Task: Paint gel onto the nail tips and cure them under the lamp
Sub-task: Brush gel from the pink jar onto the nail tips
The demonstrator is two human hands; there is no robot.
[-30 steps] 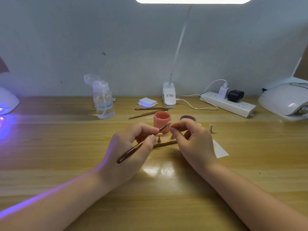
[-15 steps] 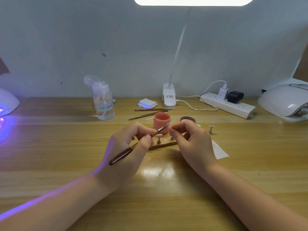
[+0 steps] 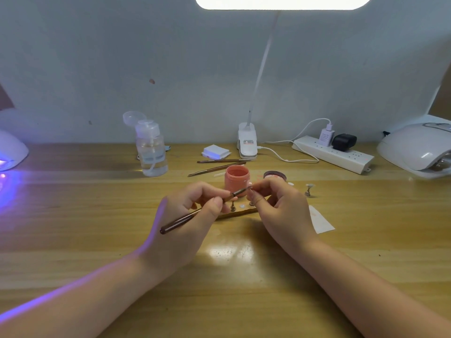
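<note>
Painting was in hand: the left hand (image 3: 185, 215) pinched a slim brown-handled brush (image 3: 202, 211) whose bristles met the small pale nail tip (image 3: 250, 184) pinched in the right hand (image 3: 280, 211), which next likely needed steady, even strokes before curing.

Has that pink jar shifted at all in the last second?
No. The pink jar sits just where it was, in front of the two spare brushes and left of its lid.

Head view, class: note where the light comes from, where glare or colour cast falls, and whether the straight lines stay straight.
Head view: the desk lamp head at the top edge is blown out white; its glare patch lies on the table between the wrists; a violet cast from the lit curing lamp spreads over the table's left side and the left forearm; the table's back edge bows, showing wide-angle distortion.
</note>
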